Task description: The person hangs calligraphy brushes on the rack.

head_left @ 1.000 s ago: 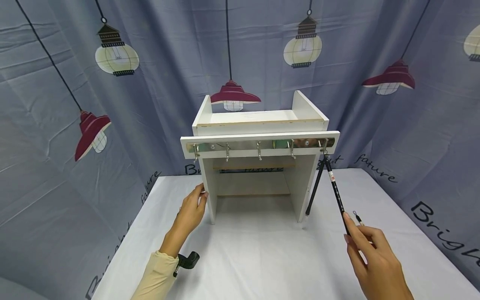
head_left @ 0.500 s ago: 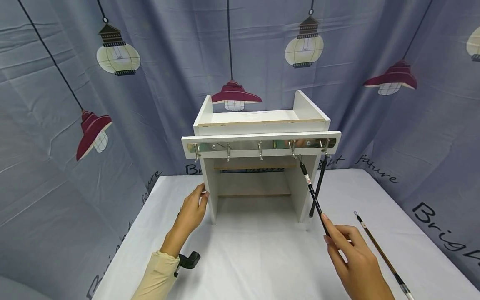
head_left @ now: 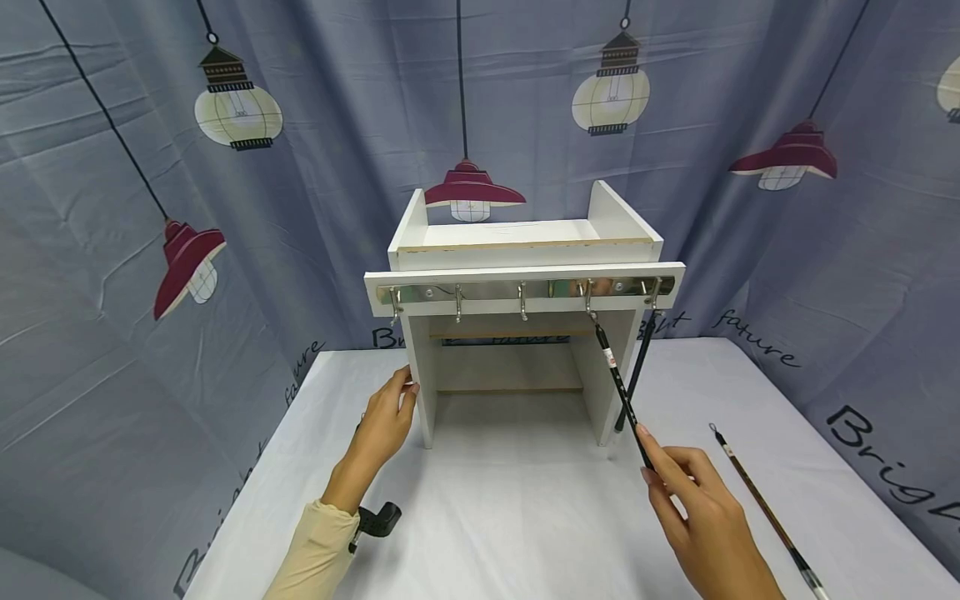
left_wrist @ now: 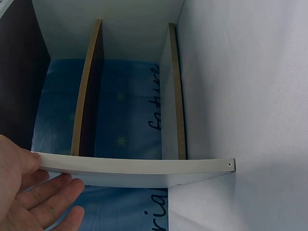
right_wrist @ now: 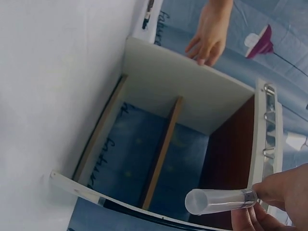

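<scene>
- From the head view, the black brush (head_left: 619, 384) slanted down in front of the white shelf (head_left: 525, 257), with its small loop (head_left: 593, 316) at the second hook (head_left: 589, 298) from the right. Whether the loop sat on that hook was hard to tell.
- The right hand (head_left: 712, 521) pinched the brush near its low end.
- The brush was probably light and stiff, so a gentle pinch seemed enough. Its thin, round handle might have been slippery; the low part looked good to hold, leaving the loop free.
- The hooks were bent, shiny metal. A dark stick (head_left: 639, 367) hung at the end hook (head_left: 656, 293), and a brown brush (head_left: 761, 502) lay on the white cloth (head_left: 510, 533).
- From the left wrist view, the left hand (left_wrist: 36, 202) touched the shelf's flat side with loose fingers, not clenched. The smooth boards looked hard, with tan edges.
- From the right wrist view, a cloudy cap (right_wrist: 219, 201) stuck out of the right hand. It was tube-shaped, looked like thin plastic, and might have cracked if squeezed hard.
</scene>
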Motion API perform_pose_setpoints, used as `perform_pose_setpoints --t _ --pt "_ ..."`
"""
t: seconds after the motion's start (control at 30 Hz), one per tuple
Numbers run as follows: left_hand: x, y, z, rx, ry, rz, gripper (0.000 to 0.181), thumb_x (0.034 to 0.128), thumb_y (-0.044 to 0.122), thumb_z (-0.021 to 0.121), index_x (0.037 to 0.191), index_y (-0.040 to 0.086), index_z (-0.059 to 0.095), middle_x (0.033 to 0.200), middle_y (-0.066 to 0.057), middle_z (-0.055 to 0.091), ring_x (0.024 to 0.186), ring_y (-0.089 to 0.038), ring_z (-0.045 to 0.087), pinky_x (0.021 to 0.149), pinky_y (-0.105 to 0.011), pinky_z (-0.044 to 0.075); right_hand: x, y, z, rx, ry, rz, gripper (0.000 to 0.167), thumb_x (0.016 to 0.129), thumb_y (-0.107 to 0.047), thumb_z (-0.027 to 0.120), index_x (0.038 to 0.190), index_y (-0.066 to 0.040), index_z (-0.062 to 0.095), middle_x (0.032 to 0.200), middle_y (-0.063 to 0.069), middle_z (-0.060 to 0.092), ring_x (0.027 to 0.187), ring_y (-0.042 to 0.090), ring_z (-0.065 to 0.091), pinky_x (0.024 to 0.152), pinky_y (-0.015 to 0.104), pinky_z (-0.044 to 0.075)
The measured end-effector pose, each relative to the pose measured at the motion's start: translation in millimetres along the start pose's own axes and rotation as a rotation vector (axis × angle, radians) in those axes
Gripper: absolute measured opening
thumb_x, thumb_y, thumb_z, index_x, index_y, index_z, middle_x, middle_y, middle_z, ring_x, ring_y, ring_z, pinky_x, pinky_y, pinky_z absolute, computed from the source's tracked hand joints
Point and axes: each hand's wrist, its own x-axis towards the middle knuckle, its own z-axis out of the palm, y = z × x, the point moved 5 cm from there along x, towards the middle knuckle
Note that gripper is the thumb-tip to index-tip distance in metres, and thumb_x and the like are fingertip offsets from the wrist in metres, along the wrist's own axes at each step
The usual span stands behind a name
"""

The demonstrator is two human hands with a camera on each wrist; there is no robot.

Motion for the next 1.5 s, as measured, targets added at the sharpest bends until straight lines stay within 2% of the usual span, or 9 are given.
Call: perform_pose_setpoints --t 0.37,0.7,0.97,1.17,1.5 --pt "-0.2 0.0 -0.8 0.005 0.001 -0.002 0.041 0.1134 0.017 0.05 0.151 -0.001 0.05 0.144 -0.023 0.062 0.133 -0.04 0.062 0.106 -0.056 0.054 0.6 4 8 0.008 -0.035 0.029 0.081 0.077 0.017 0.084 0.149 -0.014 0.062 0.109 0.0 0.062 0.081 0.005 0.059 0.062 0.004 0.047" --pt "0.1 -1.2 -0.7 0.004 0.005 0.004 0.042 0.1135 0.017 0.049 0.152 -0.001 0.049 0.145 -0.023 0.061 0.133 -0.04 0.062 0.106 -0.056 0.054 -0.2 9 18 0.009 -0.025 0.0 0.08 0.079 0.015 0.083 0.15 -0.015 0.061 0.11 0.0 0.063 0.086 0.011 0.06 0.067 0.005 0.05" --pt "-0.3 -1.7 0.4 0.004 0.001 -0.01 0.042 0.1137 0.018 0.049 0.152 0.0 0.049 0.145 -0.022 0.062 0.133 -0.04 0.061 0.107 -0.056 0.053 -4.6 18 35 0.016 0.01 -0.013 0.083 0.078 0.017 0.083 0.151 -0.015 0.06 0.111 0.004 0.063 0.084 0.014 0.067 0.071 0.005 0.053" --pt "-0.5 -1.0 0.5 0.002 0.0 -0.01 0.042 0.1139 0.018 0.049 0.151 0.0 0.05 0.144 -0.022 0.062 0.133 -0.039 0.061 0.108 -0.055 0.053 -8.1 24 51 0.073 0.063 -0.036 0.082 0.075 0.019 0.084 0.149 -0.009 0.061 0.106 0.01 0.065 0.082 0.023 0.072 0.074 0.007 0.054" --pt "0.4 -2.1 1.1 0.006 0.0 -0.008 0.043 0.114 0.019 0.049 0.153 0.001 0.048 0.146 -0.022 0.061 0.134 -0.039 0.061 0.108 -0.057 0.053 -6.9 34 77 0.077 0.056 0.002 0.079 0.081 0.014 0.084 0.152 -0.009 0.057 0.108 0.013 0.068 0.091 0.026 0.075 0.08 0.008 0.056"
